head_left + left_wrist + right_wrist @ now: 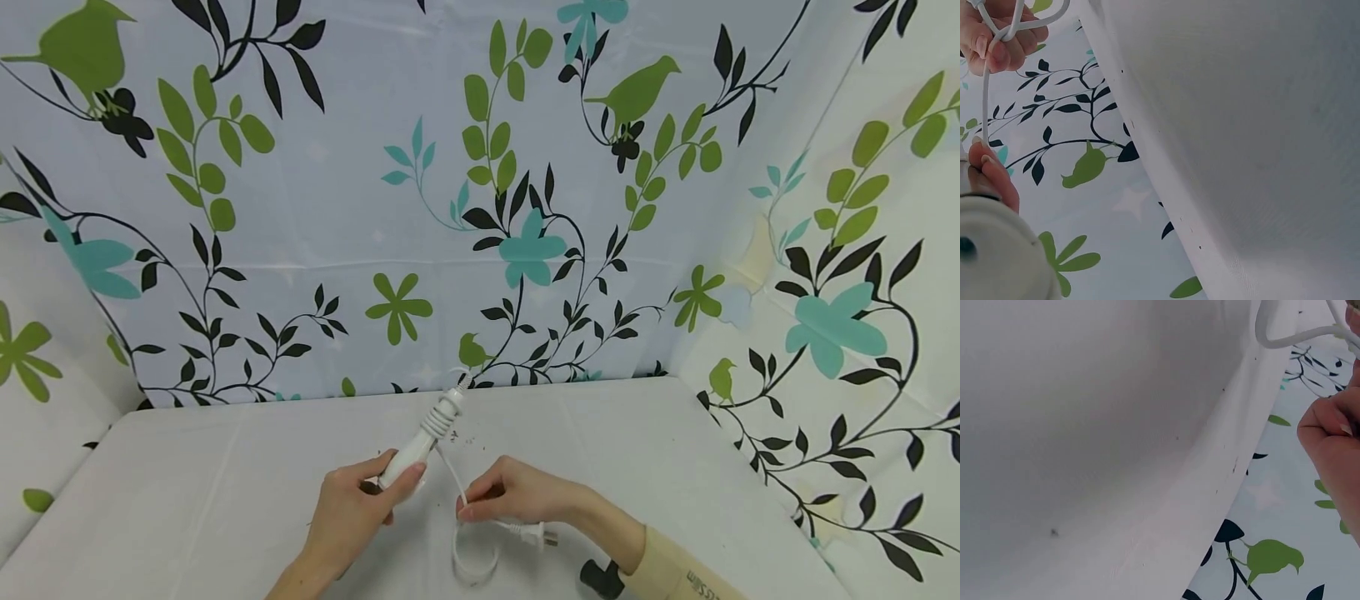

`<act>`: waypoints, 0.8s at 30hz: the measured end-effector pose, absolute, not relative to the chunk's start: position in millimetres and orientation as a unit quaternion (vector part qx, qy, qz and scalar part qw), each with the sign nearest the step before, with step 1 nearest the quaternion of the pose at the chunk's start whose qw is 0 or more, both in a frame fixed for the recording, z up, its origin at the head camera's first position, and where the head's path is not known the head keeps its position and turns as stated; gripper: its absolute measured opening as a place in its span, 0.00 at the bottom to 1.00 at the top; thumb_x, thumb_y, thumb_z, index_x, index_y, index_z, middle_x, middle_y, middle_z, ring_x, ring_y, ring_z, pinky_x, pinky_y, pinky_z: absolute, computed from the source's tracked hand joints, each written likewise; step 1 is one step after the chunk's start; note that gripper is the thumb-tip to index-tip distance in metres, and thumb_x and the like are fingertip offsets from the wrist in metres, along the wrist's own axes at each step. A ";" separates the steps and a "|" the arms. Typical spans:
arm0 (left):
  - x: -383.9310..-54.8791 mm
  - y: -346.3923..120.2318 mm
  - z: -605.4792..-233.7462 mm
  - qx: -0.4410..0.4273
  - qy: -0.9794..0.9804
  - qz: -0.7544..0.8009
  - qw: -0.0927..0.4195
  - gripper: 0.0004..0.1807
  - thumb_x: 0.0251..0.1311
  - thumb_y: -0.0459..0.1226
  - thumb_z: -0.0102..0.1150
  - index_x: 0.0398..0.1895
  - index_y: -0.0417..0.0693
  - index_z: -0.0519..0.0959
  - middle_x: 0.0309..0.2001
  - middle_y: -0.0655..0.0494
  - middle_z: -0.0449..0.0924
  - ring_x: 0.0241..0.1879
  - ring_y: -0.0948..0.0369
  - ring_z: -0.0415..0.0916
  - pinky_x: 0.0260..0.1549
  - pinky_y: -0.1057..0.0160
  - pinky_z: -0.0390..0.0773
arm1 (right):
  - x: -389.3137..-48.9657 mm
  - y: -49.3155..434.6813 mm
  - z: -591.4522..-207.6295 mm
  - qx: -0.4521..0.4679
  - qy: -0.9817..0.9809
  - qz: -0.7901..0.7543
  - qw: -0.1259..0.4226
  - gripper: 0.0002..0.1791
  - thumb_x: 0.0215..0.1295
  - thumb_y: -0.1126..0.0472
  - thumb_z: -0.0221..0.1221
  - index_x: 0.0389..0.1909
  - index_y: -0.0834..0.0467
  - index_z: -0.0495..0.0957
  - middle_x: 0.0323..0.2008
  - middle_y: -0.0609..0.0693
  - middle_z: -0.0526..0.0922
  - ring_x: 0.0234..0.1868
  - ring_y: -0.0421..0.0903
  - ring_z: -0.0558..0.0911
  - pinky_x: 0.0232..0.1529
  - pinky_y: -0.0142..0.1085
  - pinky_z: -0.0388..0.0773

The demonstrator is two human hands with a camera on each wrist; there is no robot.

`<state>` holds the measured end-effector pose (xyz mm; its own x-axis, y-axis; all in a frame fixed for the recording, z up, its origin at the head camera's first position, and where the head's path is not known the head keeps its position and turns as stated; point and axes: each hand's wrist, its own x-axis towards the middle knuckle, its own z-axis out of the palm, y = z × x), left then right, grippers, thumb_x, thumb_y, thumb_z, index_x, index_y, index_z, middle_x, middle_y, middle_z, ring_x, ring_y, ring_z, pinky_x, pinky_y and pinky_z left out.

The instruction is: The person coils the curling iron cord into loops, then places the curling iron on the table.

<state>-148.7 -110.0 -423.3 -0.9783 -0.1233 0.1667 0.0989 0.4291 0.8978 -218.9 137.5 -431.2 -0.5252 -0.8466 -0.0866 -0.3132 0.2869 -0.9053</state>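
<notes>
In the head view my left hand (348, 508) holds a white corded device (408, 462) by its thick handle, tilted with the narrow end up. White cord (441, 417) is wound in several turns round its upper part; I cannot tell exactly what kind of device it is. My right hand (517, 492) pinches the loose length of cord between thumb and fingers. Below it hangs a cord loop (474, 577), and the two-pin plug (538, 535) sticks out to the right. The left wrist view shows the right hand (1000, 37) at the cord's crossing.
A white table (262, 467) lies under both hands. Behind it hangs a patterned cloth (315, 208) with leaves and birds, continuing along both sides. A black object (600, 579) sits by the right wrist. Pale rounded hardware (997, 250) fills the left wrist view's lower left corner.
</notes>
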 end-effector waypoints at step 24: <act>-151.0 -122.6 -436.8 -0.072 -0.913 -0.324 0.238 0.19 0.50 0.50 0.76 0.39 0.46 0.88 0.18 0.69 0.73 0.17 0.75 0.61 0.16 0.71 0.64 | -210.5 146.5 -431.6 -0.354 0.760 -0.430 0.334 0.12 0.66 0.59 0.64 0.44 0.63 0.88 0.27 0.38 0.84 0.24 0.30 0.69 0.29 0.24 0.68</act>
<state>-151.0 -122.6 -436.8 -0.8762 -0.0223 0.4814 0.2863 0.7795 0.5571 -210.5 146.5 -431.6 -0.5261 -0.8260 -0.2026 -0.2520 0.3789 -0.8905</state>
